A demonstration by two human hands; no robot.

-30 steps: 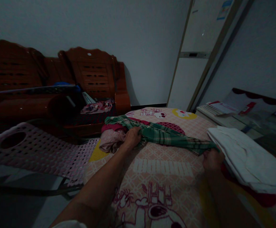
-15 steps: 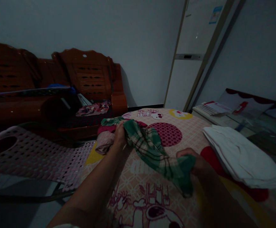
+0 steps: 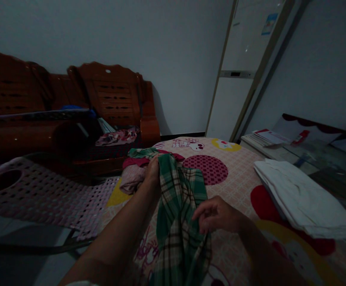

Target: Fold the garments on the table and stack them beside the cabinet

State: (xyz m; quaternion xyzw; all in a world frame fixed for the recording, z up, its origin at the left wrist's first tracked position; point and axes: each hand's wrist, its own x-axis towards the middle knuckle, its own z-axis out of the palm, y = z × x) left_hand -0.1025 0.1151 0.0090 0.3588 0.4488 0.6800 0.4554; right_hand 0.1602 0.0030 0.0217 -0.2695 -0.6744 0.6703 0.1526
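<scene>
A green plaid garment [image 3: 175, 206] with cream and dark lines hangs lengthwise over the patterned cover [image 3: 235, 174], its near end running out of the bottom of the view. My left hand [image 3: 153, 171] is closed on its far end, beside the small pile. At the garment's right edge is my right hand [image 3: 216, 216], fingers loosely bent and apart; whether the fingertips touch the fabric I cannot tell. Behind and left of my left hand lie a mauve cloth [image 3: 131, 178] and a dark pink cloth [image 3: 134, 162], with more green plaid fabric on top.
Folded white cloth [image 3: 300, 194] lies at the right on the cover. A glass-topped table [image 3: 318, 153] with papers [image 3: 268, 138] stands beyond it. To the left are a woven pink chair [image 3: 62, 194] and a wooden sofa [image 3: 110, 93]. A tall white cabinet-like unit [image 3: 229, 103] stands by the wall.
The garment's near end has left my right hand and swung down toward me. My right hand has moved left, to the garment's side. My left hand keeps its hold almost in place.
</scene>
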